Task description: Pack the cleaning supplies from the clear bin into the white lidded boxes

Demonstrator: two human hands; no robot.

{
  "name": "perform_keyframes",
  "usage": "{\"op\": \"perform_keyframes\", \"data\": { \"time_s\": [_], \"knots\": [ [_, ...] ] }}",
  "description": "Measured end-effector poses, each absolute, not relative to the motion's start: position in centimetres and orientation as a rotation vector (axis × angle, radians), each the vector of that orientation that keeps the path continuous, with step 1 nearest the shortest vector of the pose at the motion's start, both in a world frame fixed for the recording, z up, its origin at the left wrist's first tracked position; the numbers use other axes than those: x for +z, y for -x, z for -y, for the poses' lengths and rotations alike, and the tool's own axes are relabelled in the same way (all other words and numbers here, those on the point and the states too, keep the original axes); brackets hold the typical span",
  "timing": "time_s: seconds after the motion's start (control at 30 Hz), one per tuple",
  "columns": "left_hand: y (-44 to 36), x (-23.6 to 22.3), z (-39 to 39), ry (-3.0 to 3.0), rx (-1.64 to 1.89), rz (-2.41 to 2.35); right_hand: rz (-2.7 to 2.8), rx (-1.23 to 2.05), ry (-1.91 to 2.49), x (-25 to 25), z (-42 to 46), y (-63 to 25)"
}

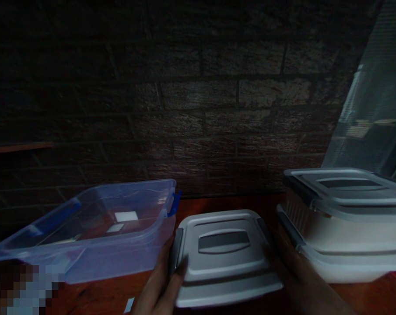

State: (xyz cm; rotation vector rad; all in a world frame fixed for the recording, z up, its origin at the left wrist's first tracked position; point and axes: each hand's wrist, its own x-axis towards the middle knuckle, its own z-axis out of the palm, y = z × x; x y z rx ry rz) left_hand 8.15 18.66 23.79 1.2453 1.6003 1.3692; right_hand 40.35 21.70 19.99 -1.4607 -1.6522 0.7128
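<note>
A small box with a grey lid (224, 258) and a recessed handle sits low in the middle, tilted slightly toward me. My left hand (163, 284) grips its left side, thumb on the grey side latch. My right hand (299, 271) is a dim shape pressed along the box's right side, with its fingers hard to make out. The box is held between both hands over a reddish wooden table (109, 293).
A clear bluish tub (86, 227) with blue latches stands open at the left, white labels showing through its bottom. Two stacked white boxes with grey lids (348, 218) stand at the right. A dark brick wall (198, 109) closes the back, and a pale sheet (375, 109) leans at the far right.
</note>
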Motion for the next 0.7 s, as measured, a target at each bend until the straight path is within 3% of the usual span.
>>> {"op": "perform_keyframes", "data": {
  "time_s": [0.2,0.47,0.7],
  "knots": [
    [-8.0,23.0,-20.9,-1.129,1.405,-1.407,1.458,0.879,1.456,20.6,-22.6,-39.4],
    [-7.2,22.6,-20.6,-1.183,1.213,-1.508,1.438,0.906,1.474,19.0,-23.1,-39.6],
    [-5.6,20.0,-21.2,-1.28,1.342,-1.48,1.526,0.875,1.393,20.3,-23.1,-39.5]
  ]
}}
